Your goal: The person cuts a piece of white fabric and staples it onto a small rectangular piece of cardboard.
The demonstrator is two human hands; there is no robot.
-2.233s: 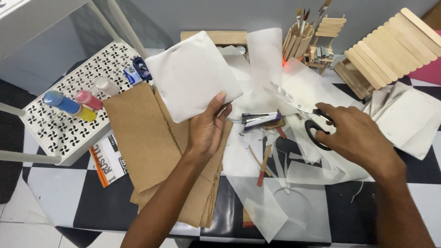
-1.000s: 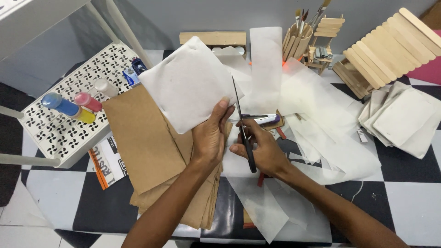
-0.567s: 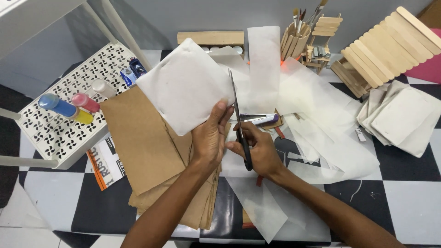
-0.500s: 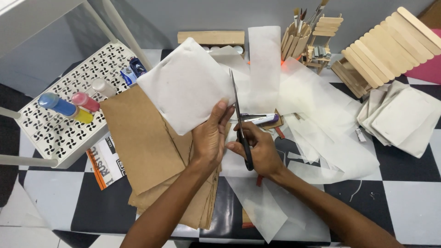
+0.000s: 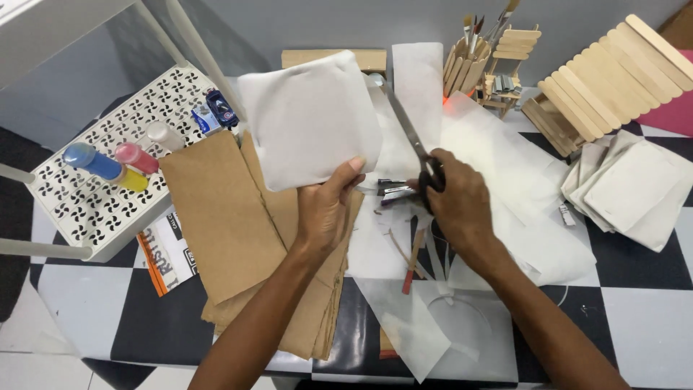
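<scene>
The left hand [image 5: 326,209] pinches the lower right corner of a white sheet [image 5: 310,119], thumb on top and fingers underneath, and holds it up over the stack of brown paper [image 5: 231,217] on the checkered table [image 5: 635,318]. The right hand [image 5: 458,202] is closed round the handles of a pair of scissors [image 5: 411,141], whose long blade runs up along the sheet's right edge. The sheet looks thin, light and floppy; held at one corner it bows a little, so a pinch close to the cutting edge seems the way to keep it taut, and it would likely tear or crease if tugged. The scissors are stiff metal and best held at the loops, as now. Whether the blades are parted or already biting into the paper is hard to make out, since the sheet's edge and the white sheets behind blur together, and the handles are buried in the right hand. A small metal stapler-like tool [image 5: 393,191] lies just between the hands, partly covered
</scene>
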